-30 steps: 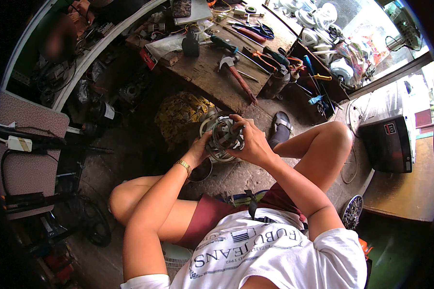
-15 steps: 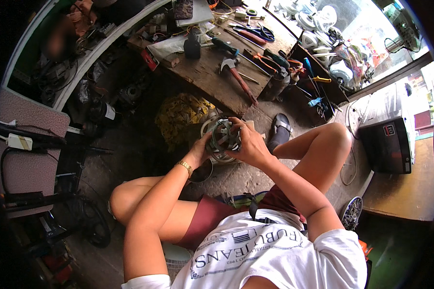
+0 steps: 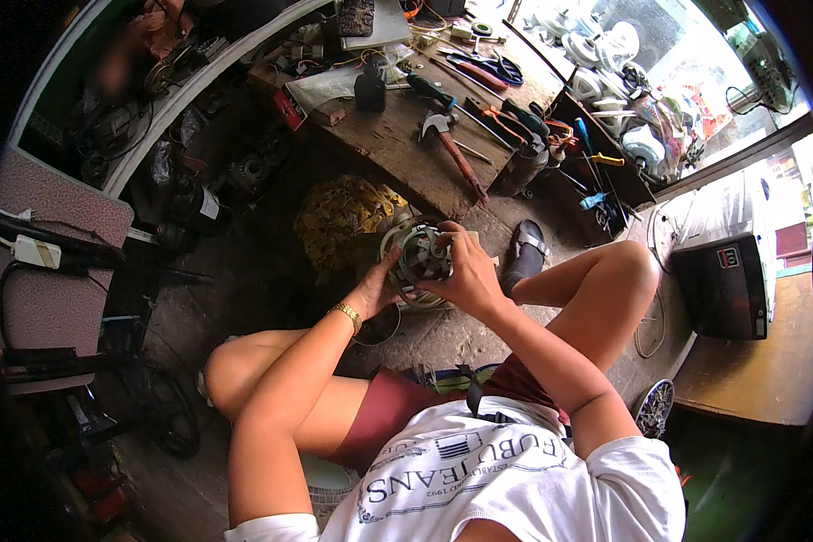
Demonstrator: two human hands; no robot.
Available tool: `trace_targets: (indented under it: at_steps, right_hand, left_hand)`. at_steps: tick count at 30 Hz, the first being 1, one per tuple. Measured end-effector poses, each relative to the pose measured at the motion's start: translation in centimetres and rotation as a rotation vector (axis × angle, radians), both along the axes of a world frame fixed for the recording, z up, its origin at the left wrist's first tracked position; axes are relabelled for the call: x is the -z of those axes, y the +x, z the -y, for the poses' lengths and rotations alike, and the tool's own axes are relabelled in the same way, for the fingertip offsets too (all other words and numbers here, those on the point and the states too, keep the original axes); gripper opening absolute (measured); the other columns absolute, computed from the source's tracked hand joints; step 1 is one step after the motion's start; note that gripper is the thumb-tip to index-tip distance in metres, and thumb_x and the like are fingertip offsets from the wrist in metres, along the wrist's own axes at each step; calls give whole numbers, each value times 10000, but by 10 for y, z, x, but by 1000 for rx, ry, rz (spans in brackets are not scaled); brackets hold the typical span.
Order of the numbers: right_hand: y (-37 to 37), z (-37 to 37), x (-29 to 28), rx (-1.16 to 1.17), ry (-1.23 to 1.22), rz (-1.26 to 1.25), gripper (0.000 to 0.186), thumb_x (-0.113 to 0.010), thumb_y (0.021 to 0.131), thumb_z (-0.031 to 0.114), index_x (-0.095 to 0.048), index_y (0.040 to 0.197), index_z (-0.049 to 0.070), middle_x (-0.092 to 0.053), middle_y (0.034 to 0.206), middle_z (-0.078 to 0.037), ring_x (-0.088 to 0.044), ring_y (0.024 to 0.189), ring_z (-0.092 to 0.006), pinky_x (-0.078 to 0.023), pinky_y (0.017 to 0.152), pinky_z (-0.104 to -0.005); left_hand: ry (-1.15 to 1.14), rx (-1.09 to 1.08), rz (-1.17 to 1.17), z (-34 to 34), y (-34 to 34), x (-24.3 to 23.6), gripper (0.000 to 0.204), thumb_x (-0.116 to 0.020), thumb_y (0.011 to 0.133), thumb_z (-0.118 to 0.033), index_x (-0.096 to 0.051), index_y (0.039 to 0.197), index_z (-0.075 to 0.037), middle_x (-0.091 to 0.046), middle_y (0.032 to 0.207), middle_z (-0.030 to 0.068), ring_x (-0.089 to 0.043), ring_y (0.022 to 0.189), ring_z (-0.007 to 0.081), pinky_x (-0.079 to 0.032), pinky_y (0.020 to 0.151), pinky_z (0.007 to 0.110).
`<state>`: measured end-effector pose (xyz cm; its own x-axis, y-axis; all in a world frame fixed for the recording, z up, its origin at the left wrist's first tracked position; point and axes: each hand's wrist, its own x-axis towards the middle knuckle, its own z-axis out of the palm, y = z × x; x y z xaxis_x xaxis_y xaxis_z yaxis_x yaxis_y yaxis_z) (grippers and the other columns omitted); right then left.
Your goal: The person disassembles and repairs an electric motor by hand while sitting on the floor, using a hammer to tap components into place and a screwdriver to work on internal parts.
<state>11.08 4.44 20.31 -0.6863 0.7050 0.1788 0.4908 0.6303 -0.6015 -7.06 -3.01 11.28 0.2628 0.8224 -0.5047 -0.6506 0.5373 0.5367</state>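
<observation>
Between my two hands is a round, open-framed metal part [image 3: 426,255] with grey-green and dark pieces inside, which looks like a motor housing. My left hand [image 3: 376,289], with a gold bracelet at the wrist, is closed round its left side. Gripping the right side is my right hand [image 3: 471,278], its fingers bent over the upper rim. A pale round base [image 3: 391,238] shows just behind the part; whether the two are joined I cannot tell. Below my left hand sits a metal bowl [image 3: 381,327], partly hidden by the wrist.
A low wooden bench [image 3: 379,149] ahead bears a hammer [image 3: 456,155], screwdrivers and blue-handled scissors [image 3: 508,70]. An open tool box [image 3: 605,194] stands at its right. A yellow bundle [image 3: 343,217] lies under the bench. At right is a black-fronted appliance [image 3: 719,287]; at left, a padded seat [image 3: 59,271].
The view has shifted slightly, so the bench and tools sit a little lower and further right. Both hands keep hold of the metal part, which looks slightly turned.
</observation>
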Motion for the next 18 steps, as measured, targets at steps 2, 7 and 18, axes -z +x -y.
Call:
trace_targets:
  at_steps: [2, 7, 18]
  right_hand:
    - [-7, 5, 4, 50, -5, 63, 707, -812, 609, 272, -451, 1148, -9, -456, 1263, -167, -463, 1112, -377, -414, 911, -421]
    - [3, -2, 5, -35, 27, -70, 724, -807, 649, 293, -443, 1203, 3, -442, 1273, -164, -430, 1137, -345, -382, 936, -385]
    - [2, -46, -45, -374, 365, 154, 170, -638, 814, 213, -576, 882, 69, -562, 768, -69, -565, 727, -265, -477, 601, -372]
  left_hand:
    - [-24, -11, 50, 2, 1, -1, 638, -614, 810, -567, -479, 1288, -166, -581, 1174, 34, -554, 1048, 192, -487, 818, 392]
    - [-54, -30, 59, 3, 2, -15, 640, -677, 796, -483, -463, 1304, -157, -565, 1197, 41, -564, 1065, 218, -494, 850, 428]
    - [6, -3, 159, -3, 4, -13, 750, -555, 827, -595, -368, 1377, -120, -489, 1330, 106, -516, 1196, 273, -468, 953, 484]
